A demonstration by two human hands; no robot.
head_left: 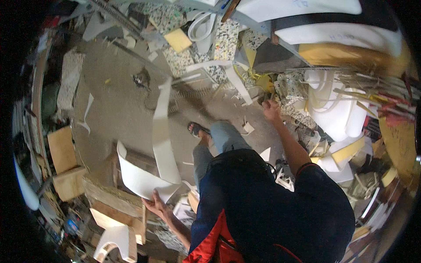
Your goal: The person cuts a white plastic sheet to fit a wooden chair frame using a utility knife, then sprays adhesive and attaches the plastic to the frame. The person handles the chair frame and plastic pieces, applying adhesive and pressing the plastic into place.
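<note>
My left hand [158, 207] grips the lower edge of a long white foam strip [147, 179], with the thumb up against its face. The strip bends into a wide curve on the left, and a long narrow length of it rises away past my legs. My right hand [271, 109] is held out to the right, clear of my body, with its fingers curled in. Whether anything is inside those fingers is hidden. Beyond it, a bent white foam strip [239, 83] lies among scraps.
Speckled foam blocks [226, 39] and a yellow foam piece [178, 40] lie at the far side. White foam sheets [337, 33] sit on a rack at the upper right. On the left are a wooden box [112, 197] and a white arched piece [116, 241]. Scraps litter the floor [118, 109].
</note>
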